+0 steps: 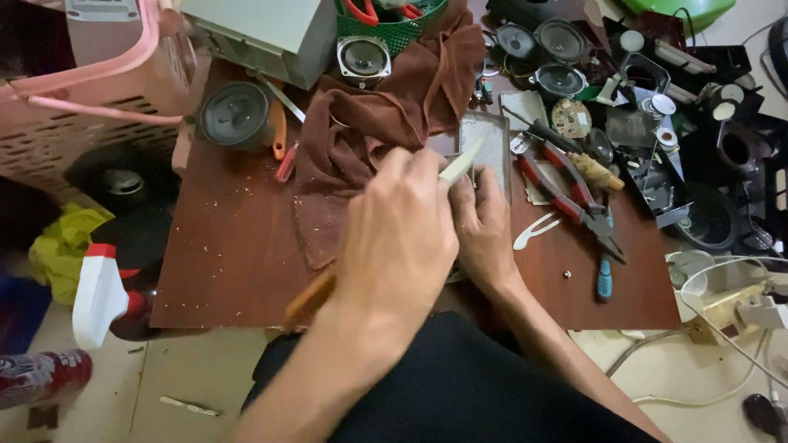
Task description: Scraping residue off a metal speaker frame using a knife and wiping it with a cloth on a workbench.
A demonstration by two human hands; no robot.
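My left hand (400, 238) reaches in from the lower left and is closed around a long tool. Its orange-brown handle (312, 299) sticks out behind the hand, and its pale flat tip (460, 162) points up and to the right. My right hand (486, 228) lies just right of it with its fingers curled down on a small piece that my left hand mostly hides. Both hands hover over the brown table (230, 254), at the near end of a grey rectangular plate (486, 135) and the edge of a brown cloth (369, 123).
Red-handled pliers (566, 193), a blue-handled screwdriver (605, 275) and a white forked plastic piece (533, 231) lie to the right. Loose speakers (236, 115) (364, 57) and dark parts crowd the far edge. A pink basket (90, 90), a spray bottle (98, 295) and cables (722, 287) flank the table.
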